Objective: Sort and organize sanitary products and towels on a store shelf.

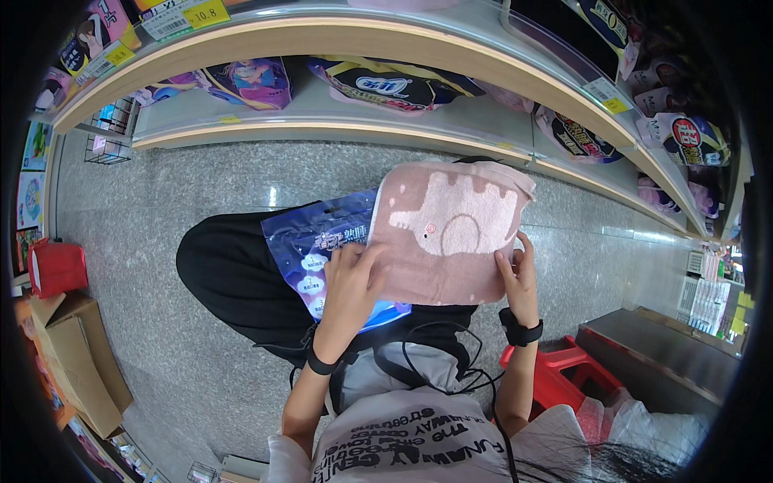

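A dusty-pink terry towel (401, 268) with a pale elephant on it lies spread over my lap, the elephant's legs pointing away from me. Its far right corner is folded or bent. My right hand (520, 275) pinches the towel's right edge, thumb on top and fingers around the side. At the left edge is my left hand (350, 284), its fingers bent and partly blurred; whether it grips the cloth is unclear. Under that hand and partly beneath the towel, a glossy blue-purple plastic package (290, 232) with printed writing rests on my leg.
Shop shelves (362, 134) holding packaged goods (386, 84) curve across the front. A red plastic stool (552, 368) stands at my right beside a metal-sided low unit (658, 353). To the left are a cardboard box (81, 356) and a red bag (57, 268) on speckled floor (151, 290).
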Motion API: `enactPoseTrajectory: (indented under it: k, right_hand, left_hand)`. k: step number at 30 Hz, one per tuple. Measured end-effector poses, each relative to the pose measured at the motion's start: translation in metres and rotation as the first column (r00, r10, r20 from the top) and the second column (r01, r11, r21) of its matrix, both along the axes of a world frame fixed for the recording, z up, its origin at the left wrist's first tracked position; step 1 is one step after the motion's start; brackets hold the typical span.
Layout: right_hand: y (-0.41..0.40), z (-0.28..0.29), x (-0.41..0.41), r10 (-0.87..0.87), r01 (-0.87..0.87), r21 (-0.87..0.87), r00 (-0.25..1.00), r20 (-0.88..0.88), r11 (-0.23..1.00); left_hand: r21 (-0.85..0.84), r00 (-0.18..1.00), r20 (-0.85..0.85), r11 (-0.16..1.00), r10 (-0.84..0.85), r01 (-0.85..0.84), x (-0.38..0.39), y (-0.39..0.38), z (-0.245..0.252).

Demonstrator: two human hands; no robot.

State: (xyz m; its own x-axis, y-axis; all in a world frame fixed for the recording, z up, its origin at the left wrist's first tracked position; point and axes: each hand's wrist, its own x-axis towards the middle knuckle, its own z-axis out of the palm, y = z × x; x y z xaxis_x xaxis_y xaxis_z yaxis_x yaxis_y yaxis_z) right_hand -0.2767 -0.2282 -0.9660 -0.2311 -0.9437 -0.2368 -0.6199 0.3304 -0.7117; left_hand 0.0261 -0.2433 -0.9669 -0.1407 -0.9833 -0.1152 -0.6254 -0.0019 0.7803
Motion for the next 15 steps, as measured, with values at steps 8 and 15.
enactPoseTrajectory:
  k: [8, 15]
  right_hand:
    - [-0.005, 0.001, 0.008, -0.111, 0.135, -0.06, 0.947, 0.302, 0.989]
    - [-0.008, 0.021, 0.02, -0.116, 0.12, -0.001, 0.962, 0.247, 0.993]
  left_hand:
    - [0.033, 0.976, -0.215, 0.999, 0.012, -0.005, 0.002, 0.0, -0.001]
    - [0.054, 0.954, -0.294, 0.998, 0.052, -0.038, 0.006, 0.003, 0.006]
